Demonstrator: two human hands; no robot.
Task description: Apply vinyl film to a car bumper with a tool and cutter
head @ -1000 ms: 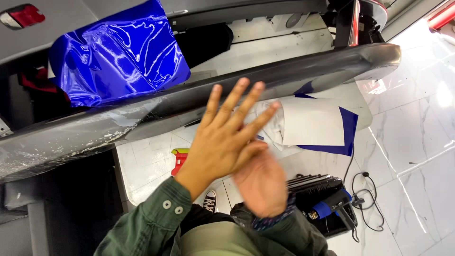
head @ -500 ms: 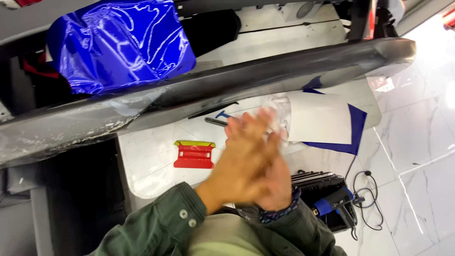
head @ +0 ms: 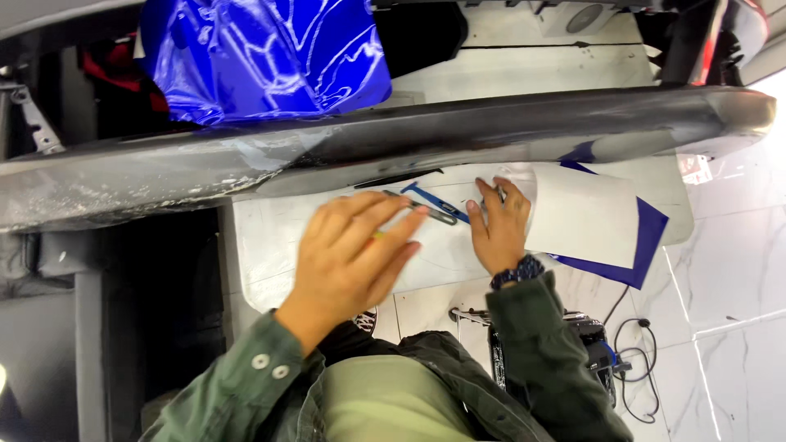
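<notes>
1. White surface [head: 270,237] lies under a long dark car panel [head: 458,135]; crumpled blue film [head: 262,57] sits behind it.
2. Right hand [head: 501,229] rests flat by the blue tool [head: 434,202], fingers spread, gripping nothing.
3. Left hand [head: 352,258] hovers open and empty.
4. White sheet [head: 581,214] over blue film is untouched; panel looks unwrapped.
5. No containers visible.
</notes>
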